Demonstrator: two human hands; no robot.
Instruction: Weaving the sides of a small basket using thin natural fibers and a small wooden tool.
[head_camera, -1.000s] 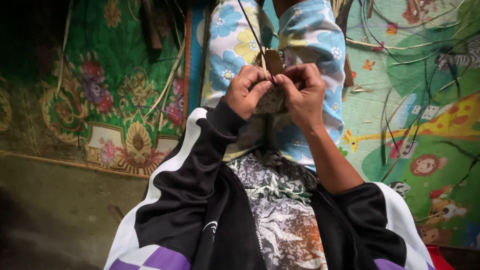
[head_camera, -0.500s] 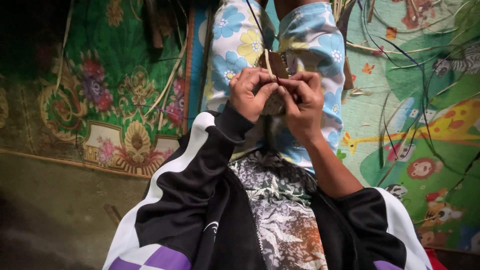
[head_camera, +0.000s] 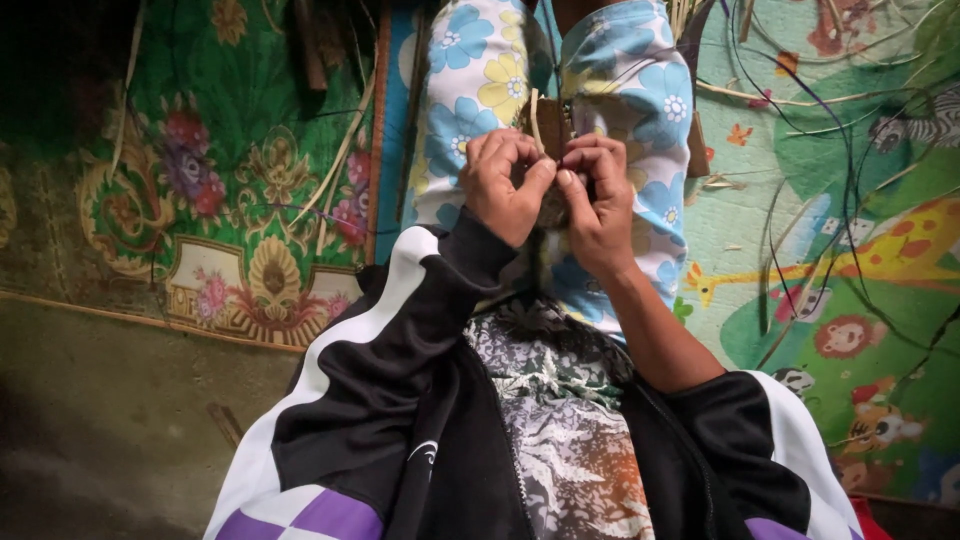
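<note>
My left hand (head_camera: 503, 183) and my right hand (head_camera: 598, 196) are held close together over my lap, fingertips almost touching. Both pinch a small brown woven piece (head_camera: 552, 120) that sticks up between them. A thin pale strip (head_camera: 535, 118) rises from it by my left thumb. Much of the piece is hidden behind my fingers. My legs, in blue trousers with a flower print (head_camera: 470, 80), stretch away under the hands. I wear a black and white jacket (head_camera: 390, 400).
A green floral mat (head_camera: 200, 170) lies on the left and a green mat with cartoon animals (head_camera: 850, 280) on the right. Loose pale strips (head_camera: 340, 160) and thin dark strands (head_camera: 860, 170) are scattered over both mats. Bare brown floor (head_camera: 110, 420) shows at the lower left.
Both hands have shifted slightly, with the fingers working at the woven piece. The pale strip now stands up by my left thumb.
</note>
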